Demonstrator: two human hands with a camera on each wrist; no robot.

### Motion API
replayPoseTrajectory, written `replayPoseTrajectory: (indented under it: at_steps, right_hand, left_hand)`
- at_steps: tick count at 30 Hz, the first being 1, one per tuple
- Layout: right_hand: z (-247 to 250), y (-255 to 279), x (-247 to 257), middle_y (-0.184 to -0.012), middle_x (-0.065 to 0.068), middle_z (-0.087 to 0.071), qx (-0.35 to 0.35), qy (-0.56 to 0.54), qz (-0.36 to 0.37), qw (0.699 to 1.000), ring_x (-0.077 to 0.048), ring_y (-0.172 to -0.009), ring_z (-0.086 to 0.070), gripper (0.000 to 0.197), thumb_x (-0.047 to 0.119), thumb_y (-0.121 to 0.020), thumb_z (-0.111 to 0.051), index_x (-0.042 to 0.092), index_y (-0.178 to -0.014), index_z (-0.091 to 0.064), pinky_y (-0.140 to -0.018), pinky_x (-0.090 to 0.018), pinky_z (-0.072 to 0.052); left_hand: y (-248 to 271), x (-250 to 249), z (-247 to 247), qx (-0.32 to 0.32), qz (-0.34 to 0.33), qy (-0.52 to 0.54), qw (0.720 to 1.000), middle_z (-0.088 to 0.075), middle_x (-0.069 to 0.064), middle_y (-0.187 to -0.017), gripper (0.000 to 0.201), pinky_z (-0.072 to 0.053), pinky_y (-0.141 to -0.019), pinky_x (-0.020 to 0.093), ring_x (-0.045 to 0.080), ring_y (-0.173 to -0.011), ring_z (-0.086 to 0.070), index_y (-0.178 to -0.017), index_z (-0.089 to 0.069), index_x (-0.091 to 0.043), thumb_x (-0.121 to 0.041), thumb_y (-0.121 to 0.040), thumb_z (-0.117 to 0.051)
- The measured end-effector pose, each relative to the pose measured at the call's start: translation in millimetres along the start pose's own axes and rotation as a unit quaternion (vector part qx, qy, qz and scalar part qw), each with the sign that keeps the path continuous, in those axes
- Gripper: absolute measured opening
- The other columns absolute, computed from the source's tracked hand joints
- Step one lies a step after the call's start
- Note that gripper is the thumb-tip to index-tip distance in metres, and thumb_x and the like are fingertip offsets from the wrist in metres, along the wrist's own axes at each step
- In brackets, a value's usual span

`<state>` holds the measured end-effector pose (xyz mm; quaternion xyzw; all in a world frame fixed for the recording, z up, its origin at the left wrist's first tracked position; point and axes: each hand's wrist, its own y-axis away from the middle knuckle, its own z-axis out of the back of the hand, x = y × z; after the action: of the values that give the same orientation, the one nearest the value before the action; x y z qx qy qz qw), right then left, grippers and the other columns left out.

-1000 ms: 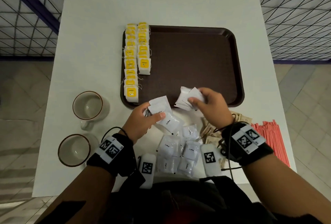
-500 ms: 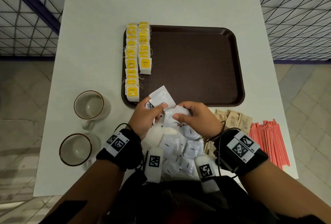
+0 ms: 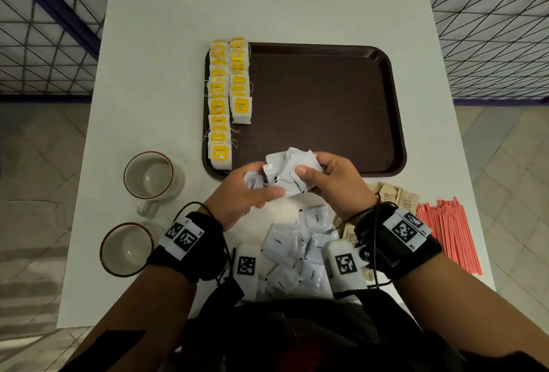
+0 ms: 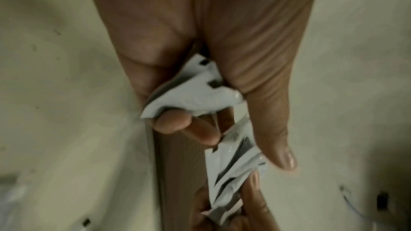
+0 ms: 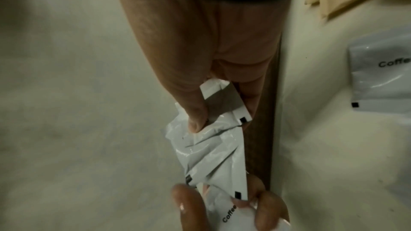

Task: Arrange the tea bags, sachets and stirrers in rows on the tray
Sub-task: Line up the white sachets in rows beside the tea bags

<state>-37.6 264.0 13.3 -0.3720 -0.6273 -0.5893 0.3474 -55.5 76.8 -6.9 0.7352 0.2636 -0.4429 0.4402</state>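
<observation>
Both hands have drawn together and lifted a little toward the tray since a second ago, when they were apart, the left over the loose pile and the right out over the tray's near edge. Largest first: the white worktop (image 3: 166, 44) carries the brown tray (image 3: 326, 104) at its middle, and two rows of yellow tea bags (image 3: 228, 95) already run along the tray's left side, the inner row shorter. Red stirrers (image 3: 448, 235) lie in a bundle by the worktop's right edge, brown sugar sachets (image 3: 395, 196) just inside them, and loose white coffee sachets (image 3: 300, 249) are heaped at the near edge. Two empty mugs (image 3: 148, 177) stand toward the near left corner. Over the tray's near rim the right hand (image 3: 335, 184) pinches a crumpled fan of white sachets, the held sachets (image 3: 289, 172), thumb clamped on top with the other fingers (image 5: 249, 106) beneath. The left hand (image 3: 243, 193) has its fingers curled round another sachet or two and meets the bundle at its left end. Seemingly the bundle is being squared up before it is laid down. What the next move turns on: bare tray lies just beyond the fingers, right of the tea bags, and the right hand is nearer to it.
</observation>
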Motion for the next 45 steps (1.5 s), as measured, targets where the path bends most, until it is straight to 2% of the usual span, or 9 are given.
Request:
replayPoseTrajectory:
  at_steps: [4,8,12,20,27,31,35,40,45]
  right_hand:
    - [-2.0,1.1,2.9,-0.083,-0.015,-0.067,0.020,-0.078,-0.030,0.996,-0.022,-0.072,-0.064,0.014,0.005,-0.087,-0.059,-0.003,-0.097,-0.064,-0.073,-0.038,-0.054]
    - [-13.7,0.1,2.1,-0.078,-0.010,-0.069,0.005,-0.062,-0.027,0.998,-0.021,-0.069,-0.064,0.009,0.008,-0.087,-0.061,0.003,-0.092,-0.066,-0.066,-0.035,-0.054]
    - [-17.3,-4.9,2.2,-0.073,-0.007,-0.063,-0.025,0.071,0.022,0.997,-0.017,-0.065,-0.058,0.010,0.014,-0.084,-0.067,0.005,-0.088,-0.066,-0.064,-0.034,-0.049]
    - [4.5,-4.3,22.9,-0.085,-0.013,-0.068,-0.017,0.009,0.043,0.999,-0.024,-0.075,-0.061,0.011,0.011,-0.085,-0.065,0.007,-0.094,-0.066,-0.068,-0.036,-0.051]
    - [2.4,-1.5,36.7,-0.073,-0.007,-0.068,0.064,0.230,0.063,0.969,-0.018,-0.060,-0.062,0.018,0.014,-0.076,-0.075,0.008,-0.091,-0.069,-0.060,-0.034,-0.053]
    - [-6.3,-2.9,32.9,-0.076,-0.008,-0.062,-0.013,0.164,0.085,0.983,-0.014,-0.059,-0.059,0.040,0.011,-0.065,-0.083,0.015,-0.101,-0.066,-0.058,-0.030,-0.054]
    - [0.8,-2.7,31.6,-0.080,-0.007,-0.065,-0.078,0.068,0.064,0.993,-0.016,-0.068,-0.062,0.029,0.008,-0.074,-0.076,0.015,-0.098,-0.064,-0.059,-0.031,-0.053]
    - [16.5,1.5,35.0,-0.088,-0.003,-0.068,-0.034,-0.036,0.009,0.999,-0.012,-0.069,-0.063,0.027,-0.003,-0.090,-0.051,0.014,-0.110,-0.057,-0.060,-0.029,-0.055]
    - [25.1,7.8,42.0,-0.087,-0.002,-0.067,0.000,-0.030,0.021,0.999,-0.015,-0.072,-0.065,0.042,-0.009,-0.082,-0.058,0.013,-0.118,-0.055,-0.067,-0.029,-0.056]
  left_hand:
    - [-0.8,2.0,-5.5,-0.041,0.008,0.246,0.968,-0.062,0.015,-0.100,0.055,-0.048,-0.077,0.039,0.028,-0.090,-0.056,-0.118,-0.056,-0.009,-0.035,-0.074,-0.074]
    - [-3.2,-2.4,-21.4,-0.003,0.027,0.302,0.953,-0.042,0.028,-0.138,0.077,-0.027,-0.109,0.059,0.043,-0.129,-0.039,-0.137,-0.037,-0.005,-0.049,-0.081,-0.064]
    - [-6.5,-3.1,-25.4,-0.036,0.032,0.361,0.931,-0.059,0.015,-0.120,0.043,-0.052,-0.089,0.043,0.027,-0.107,-0.062,-0.129,-0.046,-0.016,-0.018,-0.087,-0.058]
    - [-5.2,-0.4,-5.2,-0.041,0.023,0.380,0.924,-0.067,0.005,-0.095,0.047,-0.055,-0.067,0.031,0.016,-0.083,-0.067,-0.122,-0.053,-0.025,-0.028,-0.078,-0.068]
    - [-5.0,-4.6,-12.3,0.014,0.042,0.288,0.956,-0.063,0.014,-0.114,0.070,-0.056,-0.077,0.039,0.026,-0.101,-0.063,-0.123,-0.054,-0.016,-0.039,-0.063,-0.082]
    - [-4.9,-3.2,-14.3,0.016,0.043,0.298,0.953,-0.058,0.020,-0.123,0.054,-0.054,-0.085,0.042,0.030,-0.106,-0.061,-0.135,-0.044,-0.011,-0.009,-0.084,-0.059]
    - [0.1,-5.7,-10.4,-0.004,0.046,0.308,0.950,-0.069,0.010,-0.103,0.051,-0.057,-0.069,0.032,0.022,-0.093,-0.068,-0.126,-0.051,-0.014,-0.004,-0.076,-0.054]
    - [2.9,-5.0,-7.1,-0.009,0.029,0.300,0.953,-0.069,0.013,-0.108,0.044,-0.056,-0.081,0.041,0.032,-0.101,-0.066,-0.121,-0.053,-0.016,-0.004,-0.079,-0.052]
    - [-0.9,-6.5,-3.1,-0.025,0.028,0.326,0.945,-0.071,0.011,-0.100,0.043,-0.058,-0.072,0.035,0.031,-0.097,-0.068,-0.115,-0.055,-0.016,-0.002,-0.075,-0.050]
